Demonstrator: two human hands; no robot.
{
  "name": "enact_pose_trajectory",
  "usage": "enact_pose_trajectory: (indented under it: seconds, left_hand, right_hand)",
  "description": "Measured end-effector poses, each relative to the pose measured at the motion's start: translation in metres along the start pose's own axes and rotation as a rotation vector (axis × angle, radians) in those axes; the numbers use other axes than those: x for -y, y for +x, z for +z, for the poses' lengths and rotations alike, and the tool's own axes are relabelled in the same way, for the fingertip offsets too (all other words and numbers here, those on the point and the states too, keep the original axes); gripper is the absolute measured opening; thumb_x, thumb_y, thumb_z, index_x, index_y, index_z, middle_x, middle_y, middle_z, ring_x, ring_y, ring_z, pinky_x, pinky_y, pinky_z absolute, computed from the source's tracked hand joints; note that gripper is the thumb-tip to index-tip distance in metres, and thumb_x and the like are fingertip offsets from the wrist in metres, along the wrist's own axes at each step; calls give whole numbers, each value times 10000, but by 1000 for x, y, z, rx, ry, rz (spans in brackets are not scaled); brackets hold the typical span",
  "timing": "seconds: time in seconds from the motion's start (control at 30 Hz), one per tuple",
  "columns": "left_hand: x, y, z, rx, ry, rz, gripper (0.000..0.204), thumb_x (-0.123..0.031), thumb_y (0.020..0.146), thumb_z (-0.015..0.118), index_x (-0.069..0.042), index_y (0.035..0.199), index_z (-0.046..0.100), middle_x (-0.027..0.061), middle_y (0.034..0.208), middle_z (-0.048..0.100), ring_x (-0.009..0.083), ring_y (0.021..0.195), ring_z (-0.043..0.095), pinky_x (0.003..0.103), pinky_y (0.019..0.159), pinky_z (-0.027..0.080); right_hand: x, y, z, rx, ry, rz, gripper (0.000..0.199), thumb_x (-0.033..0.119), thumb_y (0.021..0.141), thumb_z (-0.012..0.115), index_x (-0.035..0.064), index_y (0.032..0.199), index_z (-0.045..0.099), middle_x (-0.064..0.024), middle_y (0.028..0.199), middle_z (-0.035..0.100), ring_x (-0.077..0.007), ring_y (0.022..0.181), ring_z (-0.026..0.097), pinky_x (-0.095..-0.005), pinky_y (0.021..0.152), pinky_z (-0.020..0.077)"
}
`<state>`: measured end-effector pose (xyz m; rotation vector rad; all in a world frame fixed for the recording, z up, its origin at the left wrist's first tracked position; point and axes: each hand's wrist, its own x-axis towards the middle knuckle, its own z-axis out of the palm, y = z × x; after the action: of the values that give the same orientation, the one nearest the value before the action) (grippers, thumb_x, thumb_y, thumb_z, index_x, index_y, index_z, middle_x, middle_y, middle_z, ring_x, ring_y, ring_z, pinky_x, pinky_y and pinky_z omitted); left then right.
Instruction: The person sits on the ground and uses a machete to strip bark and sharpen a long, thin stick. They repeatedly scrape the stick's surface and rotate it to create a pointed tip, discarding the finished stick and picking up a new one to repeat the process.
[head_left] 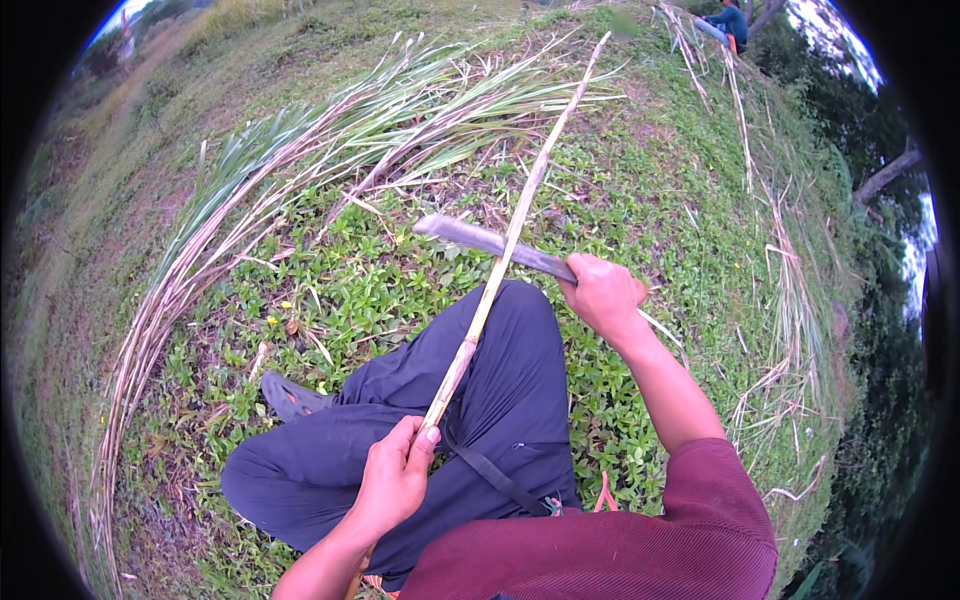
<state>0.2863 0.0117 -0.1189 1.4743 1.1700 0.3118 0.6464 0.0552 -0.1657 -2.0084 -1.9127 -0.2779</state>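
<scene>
My left hand (398,470), above my crossed legs, grips the lower end of a long pale stalk (497,270). The stalk slants up and away to the right, its thin far end over the grass. My right hand (604,296) is closed round the handle of a machete (478,236). Its blade points left and crosses the stalk about midway, near my raised knee. Whether the edge touches the stalk I cannot tell. The blade looks a little blurred.
A big bundle of cut stalks with green leaves (330,140) lies in an arc on the left. More loose stalks and dry leaves (790,270) lie along the right. Another person (733,22) sits at the far right near trees. A grey shoe (292,396) shows by my legs.
</scene>
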Motion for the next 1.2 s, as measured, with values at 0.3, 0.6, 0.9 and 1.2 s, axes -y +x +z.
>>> enact_pose_trajectory:
  seconds: [0.3, 0.6, 0.9, 1.2]
  left_hand:
    - [8, -33, -6, 66, -67, -105, 241, -220, 1056, 545, 6, 997, 602, 22, 644, 554, 66, 588, 472, 275, 538, 402]
    - [4, -16, -12, 181, -340, -296, 296, -307, 1071, 527, -90, 870, 515, -64, 628, 424, 19, 495, 326, 233, 434, 254]
    - [-25, -14, -12, 347, -417, -378, 318, -256, 1057, 558, -113, 806, 423, -66, 579, 312, 48, 444, 269, 257, 392, 207]
    - [-16, -13, -11, 371, -442, -367, 266, -197, 975, 670, -147, 814, 464, -72, 540, 398, 53, 395, 330, 246, 359, 241]
  right_hand:
    - [-96, 44, 19, 18, -70, 525, 299, 283, 999, 572, 23, 881, 660, -215, 746, 684, -389, 672, 695, -525, 653, 564]
    - [12, -17, 3, -73, 117, -227, 167, 236, 888, 712, 80, 868, 657, -85, 669, 637, -278, 587, 660, -417, 557, 527]
    - [69, -43, -18, -162, 276, -236, 228, 279, 879, 729, 142, 718, 643, 3, 567, 586, -190, 491, 612, -389, 443, 331]
    - [82, -51, -8, -161, 334, -184, 352, 253, 921, 699, 79, 651, 555, -69, 587, 564, -271, 543, 619, -407, 532, 494]
